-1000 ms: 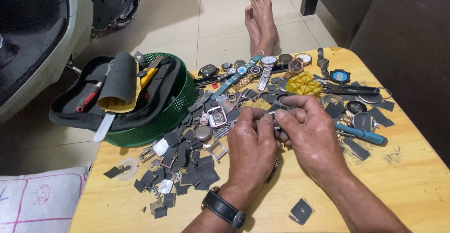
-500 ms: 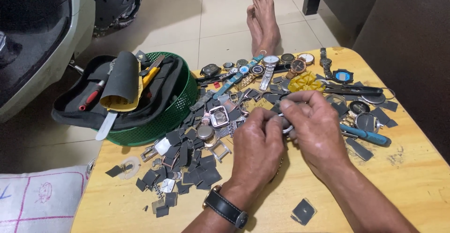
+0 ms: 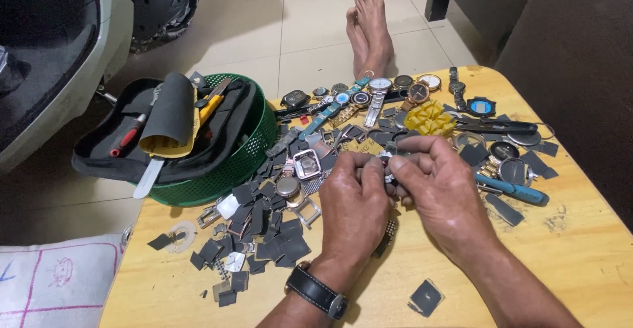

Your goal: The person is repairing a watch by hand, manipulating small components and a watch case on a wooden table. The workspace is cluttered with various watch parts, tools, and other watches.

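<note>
Both hands, left (image 3: 356,199) and right (image 3: 440,193), pinch a small metal watch part (image 3: 387,163) above the counter (image 3: 580,249): light, stiff, slippery, likely fragile, best held by edges.

Even, fairly bright indoor light from above; soft shadows under the hands (image 3: 402,189); mild glare on floor tiles (image 3: 310,31); sharp focus, slight edge distortion.

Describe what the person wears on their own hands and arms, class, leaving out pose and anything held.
Both hands are bare: no gloves, and no rings that show. The left hand has a black wristwatch with a dark strap and a silvery metal buckle on its wrist. The right hand and forearm carry nothing. No sleeves reach either forearm.
</note>
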